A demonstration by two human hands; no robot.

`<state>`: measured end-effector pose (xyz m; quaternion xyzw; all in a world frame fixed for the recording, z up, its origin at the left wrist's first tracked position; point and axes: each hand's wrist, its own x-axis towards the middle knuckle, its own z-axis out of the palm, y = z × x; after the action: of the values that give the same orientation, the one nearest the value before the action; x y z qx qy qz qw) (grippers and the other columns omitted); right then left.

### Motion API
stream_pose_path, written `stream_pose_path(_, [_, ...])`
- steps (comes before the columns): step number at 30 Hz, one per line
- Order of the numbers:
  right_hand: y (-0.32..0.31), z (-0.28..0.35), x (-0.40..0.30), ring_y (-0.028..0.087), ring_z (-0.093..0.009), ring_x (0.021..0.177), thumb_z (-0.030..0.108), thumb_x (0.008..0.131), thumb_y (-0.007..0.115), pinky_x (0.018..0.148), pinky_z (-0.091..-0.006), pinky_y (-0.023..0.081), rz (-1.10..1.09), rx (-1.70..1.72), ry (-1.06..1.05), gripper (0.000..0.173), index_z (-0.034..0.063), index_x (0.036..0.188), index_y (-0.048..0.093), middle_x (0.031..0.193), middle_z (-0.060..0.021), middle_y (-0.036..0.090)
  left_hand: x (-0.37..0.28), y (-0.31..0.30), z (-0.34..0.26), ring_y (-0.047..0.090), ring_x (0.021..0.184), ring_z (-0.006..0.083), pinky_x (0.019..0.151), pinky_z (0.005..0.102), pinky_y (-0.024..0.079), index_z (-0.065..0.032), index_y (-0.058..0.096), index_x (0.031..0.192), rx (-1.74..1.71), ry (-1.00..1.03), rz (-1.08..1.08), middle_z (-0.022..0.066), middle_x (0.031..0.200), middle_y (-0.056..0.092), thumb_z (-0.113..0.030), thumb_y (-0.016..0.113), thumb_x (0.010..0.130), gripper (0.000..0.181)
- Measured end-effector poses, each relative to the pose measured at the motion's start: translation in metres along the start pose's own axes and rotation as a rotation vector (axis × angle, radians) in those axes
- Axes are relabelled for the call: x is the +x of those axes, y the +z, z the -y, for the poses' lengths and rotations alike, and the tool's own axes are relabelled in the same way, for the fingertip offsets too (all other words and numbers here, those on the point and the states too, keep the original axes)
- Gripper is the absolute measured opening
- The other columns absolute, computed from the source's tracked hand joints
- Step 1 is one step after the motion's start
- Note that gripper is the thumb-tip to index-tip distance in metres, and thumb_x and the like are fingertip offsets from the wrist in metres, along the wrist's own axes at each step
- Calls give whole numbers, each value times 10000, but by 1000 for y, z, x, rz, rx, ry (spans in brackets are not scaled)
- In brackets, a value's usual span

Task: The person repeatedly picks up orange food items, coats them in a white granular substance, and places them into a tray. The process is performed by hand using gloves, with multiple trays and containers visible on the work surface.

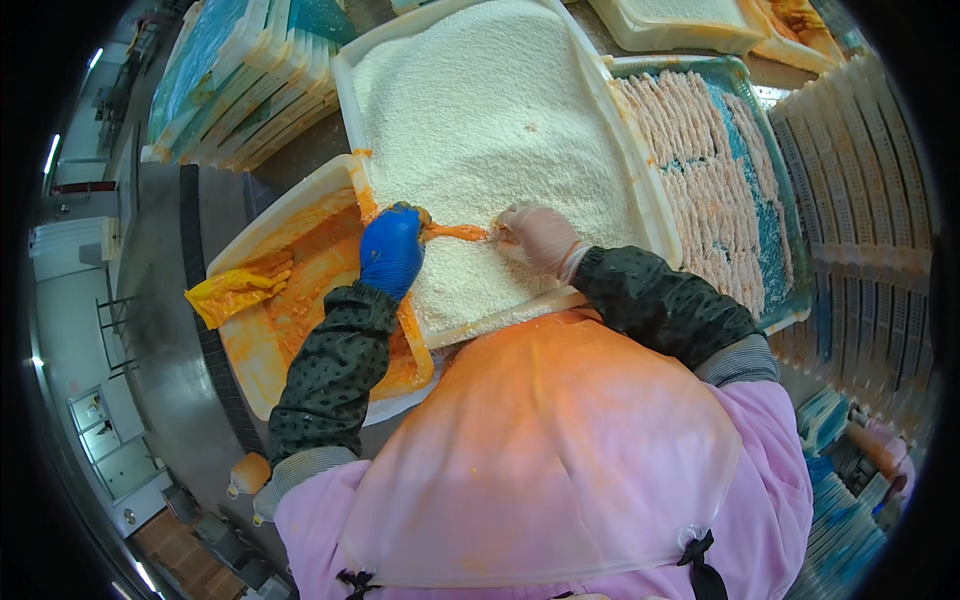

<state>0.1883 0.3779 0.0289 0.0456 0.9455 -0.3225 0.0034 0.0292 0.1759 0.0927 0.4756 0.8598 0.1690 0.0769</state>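
My left hand (395, 244), in a blue glove, grips one end of an orange, batter-coated strip of food (459, 232) over a large white tub (671, 225) of white crumb coating (487, 127). Close to the strip's other end is my right hand (541, 238), in a pale translucent glove, its fingers bent over the crumbs; whether they hold anything is hidden. Left of the crumbs, a white tub (251, 375) contains orange batter (319, 255), with a yellow glove (240, 289) across its rim. Rows of crumb-coated strips (709, 180) lie in a blue-lined tray (799, 289) on the right.
Stacked white trays with blue liners (262, 82) stand at the upper left. More stacked trays (855, 165) rise at the right. Another tub of crumbs (675, 30) and an orange-stained tray (799, 45) are at the top right. A person (885, 450) is partly visible at the lower right.
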Motion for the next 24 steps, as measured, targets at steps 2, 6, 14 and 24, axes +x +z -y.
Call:
stream_pose_path(2, [-8,-9,-4,609,-356,1019,267,840,738,879,-448,498,-61,-66,-69,370,47,1131,675,1044,-146,663,-7,-4,-1,663,847,329,743,387,534,-2,687,946,-76,-24,-74,178,921,665,22,649,821,133])
stream_pose_path(6, [-20,-7,-1,584,-360,1018,274,828,755,887,-444,495,-91,-243,9,400,13,1105,633,1057,-162,628,-18,-29,-9,678,862,266,757,354,546,8,680,964,-357,-145,-274,145,993,699,18,654,855,112])
stream_pose_path(14, [29,60,38,602,-346,1070,218,866,682,921,-421,508,-20,45,-237,367,-16,1136,596,1142,-194,618,-63,-15,10,651,1018,195,901,315,511,42,678,1089,-700,-407,-540,122,1113,700,28,643,924,169])
stream_pose_path(24, [32,37,52,626,-265,1027,371,956,654,862,-355,517,317,465,155,520,18,1326,564,1145,-135,655,-136,60,63,639,985,185,876,314,510,40,664,1139,-711,-583,-558,98,1115,694,-33,603,961,201])
